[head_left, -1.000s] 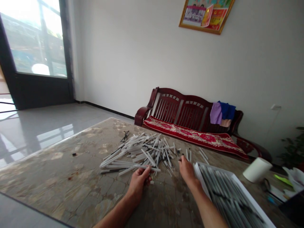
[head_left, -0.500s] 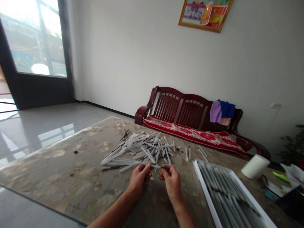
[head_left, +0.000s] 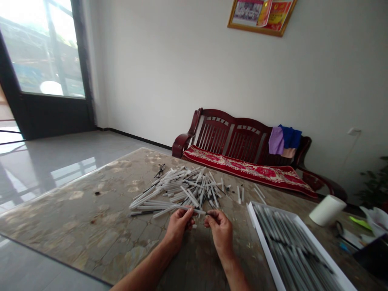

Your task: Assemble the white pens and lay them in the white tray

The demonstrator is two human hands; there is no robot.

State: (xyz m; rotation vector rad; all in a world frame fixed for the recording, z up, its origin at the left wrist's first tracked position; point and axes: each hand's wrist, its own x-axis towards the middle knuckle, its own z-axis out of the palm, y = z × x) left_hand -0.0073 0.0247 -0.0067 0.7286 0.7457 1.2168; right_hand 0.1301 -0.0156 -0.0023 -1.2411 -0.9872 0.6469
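My left hand (head_left: pixel 181 223) is closed around a whitish translucent pen barrel (head_left: pixel 198 211), its end pointing to the right. Just off that end, my right hand (head_left: pixel 218 226) pinches a small dark piece (head_left: pixel 207 214), too small to make out for certain; it seems to meet the barrel's tip. Beyond both hands lies a loose pile of similar white pen barrels (head_left: pixel 182 184), a few with dark parts. To the right of my right hand stands a white box (head_left: pixel 263 247) holding rows of grey translucent pens (head_left: pixel 298 252) with black sections.
Black-framed glasses (head_left: pixel 160 171) lie behind the pile on the patterned table (head_left: pixel 115 226). A white paper roll (head_left: pixel 327 210) and papers (head_left: pixel 376 220) are at the right. Behind the table is a dark red wooden bench (head_left: pixel 233 133).
My right hand has shifted very slightly, and the dark piece now shows more clearly against the barrel's end. The whole view has tilted a little; otherwise things stay in place.
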